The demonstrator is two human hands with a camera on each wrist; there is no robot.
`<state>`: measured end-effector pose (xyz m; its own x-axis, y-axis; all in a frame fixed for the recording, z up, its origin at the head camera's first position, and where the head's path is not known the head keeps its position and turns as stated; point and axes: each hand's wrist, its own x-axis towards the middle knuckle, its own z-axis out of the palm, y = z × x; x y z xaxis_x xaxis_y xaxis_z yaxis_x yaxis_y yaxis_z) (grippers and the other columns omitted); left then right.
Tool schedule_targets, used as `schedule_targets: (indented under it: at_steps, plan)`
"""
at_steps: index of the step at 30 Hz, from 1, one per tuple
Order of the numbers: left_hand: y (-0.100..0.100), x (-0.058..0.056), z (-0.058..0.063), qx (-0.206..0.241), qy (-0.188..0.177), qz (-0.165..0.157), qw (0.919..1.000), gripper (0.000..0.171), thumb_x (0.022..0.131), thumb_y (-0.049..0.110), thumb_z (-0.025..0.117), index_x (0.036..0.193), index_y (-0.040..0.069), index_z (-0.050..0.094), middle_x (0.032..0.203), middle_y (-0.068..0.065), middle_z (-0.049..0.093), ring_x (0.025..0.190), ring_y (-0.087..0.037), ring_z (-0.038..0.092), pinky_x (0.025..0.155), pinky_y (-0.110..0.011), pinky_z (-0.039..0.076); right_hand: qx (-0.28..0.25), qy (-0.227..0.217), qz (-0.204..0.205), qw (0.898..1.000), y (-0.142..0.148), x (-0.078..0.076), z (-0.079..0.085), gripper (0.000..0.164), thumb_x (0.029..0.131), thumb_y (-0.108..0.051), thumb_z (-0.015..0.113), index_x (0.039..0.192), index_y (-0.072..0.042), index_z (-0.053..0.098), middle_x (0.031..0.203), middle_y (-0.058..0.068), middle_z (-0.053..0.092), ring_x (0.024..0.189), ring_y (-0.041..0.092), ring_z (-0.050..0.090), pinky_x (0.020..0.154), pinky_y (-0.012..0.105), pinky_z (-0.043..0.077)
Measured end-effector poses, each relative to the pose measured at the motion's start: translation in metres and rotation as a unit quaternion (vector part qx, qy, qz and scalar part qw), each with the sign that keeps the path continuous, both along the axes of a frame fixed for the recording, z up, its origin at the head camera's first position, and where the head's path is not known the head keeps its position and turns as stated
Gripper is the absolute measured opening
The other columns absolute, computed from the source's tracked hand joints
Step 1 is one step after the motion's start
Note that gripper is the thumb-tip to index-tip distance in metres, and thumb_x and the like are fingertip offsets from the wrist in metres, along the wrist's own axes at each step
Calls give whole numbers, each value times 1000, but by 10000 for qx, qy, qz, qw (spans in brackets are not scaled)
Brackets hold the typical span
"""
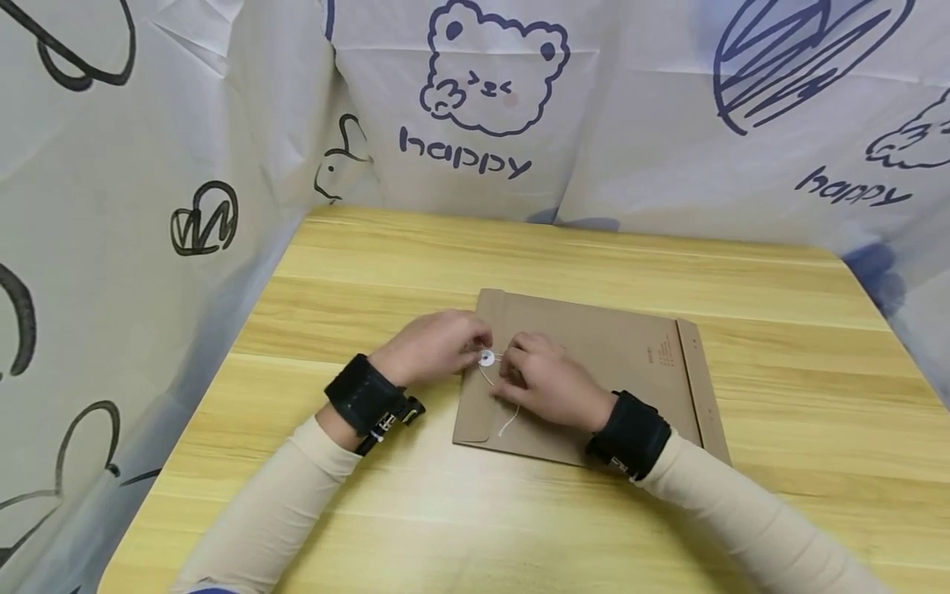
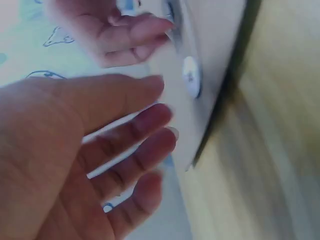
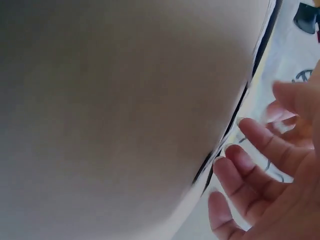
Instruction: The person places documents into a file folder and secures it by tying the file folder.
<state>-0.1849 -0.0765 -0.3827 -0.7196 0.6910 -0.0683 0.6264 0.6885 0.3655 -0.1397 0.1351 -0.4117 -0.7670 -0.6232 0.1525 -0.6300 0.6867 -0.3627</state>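
Observation:
A brown kraft paper document envelope (image 1: pixel 594 346) lies flat on the table. On its left flap sits a round white button (image 1: pixel 486 358) with a thin white string (image 1: pixel 508 423) around it; the loose tail trails below my right hand. My left hand (image 1: pixel 438 346) is at the button's left, its thumb and fingers (image 2: pixel 135 130) apart with nothing seen between them. Over the envelope, my right hand (image 1: pixel 552 384) has bent fingers (image 3: pixel 265 180) beside the string. A gap shows between right thumb and forefinger in the right wrist view. The right palm hides part of the string.
The wood-grain table (image 1: pixel 371 272) extends around the envelope on all sides. White cloth (image 1: pixel 631 107) with dark drawings hangs behind and at the left. Black straps with small cameras are around both wrists.

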Motion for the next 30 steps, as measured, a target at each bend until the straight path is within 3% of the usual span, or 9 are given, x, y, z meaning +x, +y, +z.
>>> schedule_targets:
  at_steps: [3, 7, 10, 13, 18, 30]
  plan:
    - [2, 0, -5, -32, -49, -174, 9998, 29, 93, 20, 73, 121, 13, 71, 127, -3, 68, 112, -18, 64, 96, -37, 54, 218, -355, -37, 9991, -2, 4, 3, 28, 88, -36, 79, 85, -14, 62, 84, -2, 52, 80, 15, 45, 75, 31, 38]
    - [1, 2, -9, -224, -207, -306, 9991, 53, 88, 33, 79, 136, 15, 64, 149, -3, 56, 134, -22, 56, 110, -41, 46, 267, -957, -87, 9950, -2, 6, 3, 24, 91, -29, 76, 83, -14, 59, 82, -3, 52, 79, 13, 46, 75, 29, 39]
    - [-1, 4, -11, -374, -271, -323, 9984, 70, 83, 41, 82, 143, 13, 58, 153, -3, 52, 139, -22, 52, 114, -42, 43, 242, -1095, 11, 9937, 0, 8, 2, 20, 95, -21, 71, 81, -14, 58, 81, -3, 53, 79, 13, 47, 74, 28, 41]
    - [-2, 4, -12, -427, -258, -280, 9984, 80, 80, 43, 84, 146, 11, 54, 153, -5, 52, 139, -22, 51, 114, -43, 42, 281, -964, 87, 9949, 1, 11, 0, 19, 97, -17, 67, 82, -14, 57, 81, -4, 53, 80, 13, 48, 75, 30, 42]
    - [-3, 4, -13, -457, -296, -96, 9985, 84, 78, 45, 85, 147, 12, 52, 153, -3, 52, 140, -21, 51, 115, -47, 40, 323, -757, 71, 9966, 4, 11, -2, 18, 99, -12, 63, 83, -13, 56, 81, -3, 52, 79, 14, 48, 75, 32, 43]
    - [-4, 7, -17, -502, -241, -26, 9984, 80, 78, 45, 85, 145, 14, 55, 150, -3, 56, 137, -20, 53, 114, -48, 40, 214, -944, 230, 9950, 21, 0, -5, 21, 99, -4, 59, 81, -9, 51, 77, -3, 45, 72, 12, 44, 69, 27, 39]
